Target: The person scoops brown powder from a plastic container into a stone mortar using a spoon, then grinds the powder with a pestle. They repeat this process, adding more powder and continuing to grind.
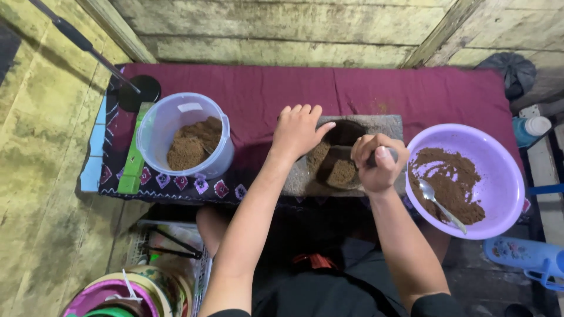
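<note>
Left hand: our left hand lay palm down on the rim of the stone mortar, fingers spread and nearly flat, closed on nothing, only steadying the stone

Right hand: our right hand was curled into a tight fist round a dark pestle; only a short grey stub of it showed past the thumb, the rest hidden in the fist

Mortar: a grey stone block with a dark round hollow, set on the maroon cloth between the two containers, directly in front of us

Powder in the hollow: brown powder sat in the mortar in two low heaps, just left of the fist; how fine it was, we could not tell

Clear tub: a clear plastic tub stood well to the left, holding a mound of coarser-looking brown material over only part of its bottom

Purple basin: a lilac basin stood touching the mortar's right edge, with dark brown powder spread over part of its bottom and a metal spoon lying in it

Progress: we judged the grinding well under way, since the basin already held a fair layer of ground stuff, one batch lay in the stone, and the tub still had a good portion left

Surroundings: rough wooden planks stood behind the cloth, and stacked coloured plates lay low on the left
</note>
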